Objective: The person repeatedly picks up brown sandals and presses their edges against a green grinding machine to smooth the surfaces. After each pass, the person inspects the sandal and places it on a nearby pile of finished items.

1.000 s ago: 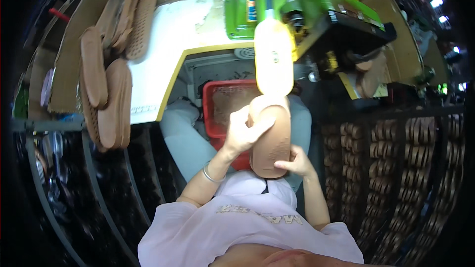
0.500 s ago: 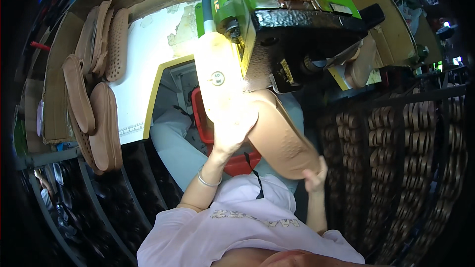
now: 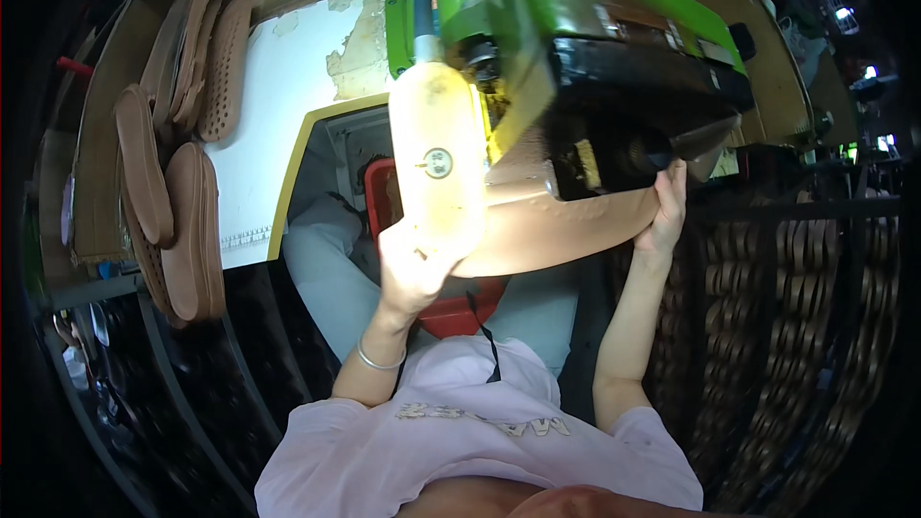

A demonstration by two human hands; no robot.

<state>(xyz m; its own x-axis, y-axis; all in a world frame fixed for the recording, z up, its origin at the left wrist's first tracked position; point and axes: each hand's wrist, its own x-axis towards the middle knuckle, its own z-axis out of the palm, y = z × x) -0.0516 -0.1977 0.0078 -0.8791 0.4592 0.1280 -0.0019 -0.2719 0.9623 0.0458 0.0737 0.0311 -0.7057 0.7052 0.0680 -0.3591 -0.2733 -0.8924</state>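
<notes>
Sole [image 3: 566, 230] swung from upright to flat under green machine [image 3: 576, 48]. L hand [image 3: 417, 264] grips near end, R hand [image 3: 667, 211] far end; hands now wide apart.

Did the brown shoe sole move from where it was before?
Yes. The shoe sole swung from upright over the red basket to lying sideways under the green machine, stretching rightward.

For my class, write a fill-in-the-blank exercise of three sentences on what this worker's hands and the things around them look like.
1. Both hands, left hand and right hand, hold one flat tan shoe sole under a ____ machine.
2. The plastic basket on the lap is ____.
3. The bracelet is on the ____ wrist.

Missing words: green; red; left
</notes>
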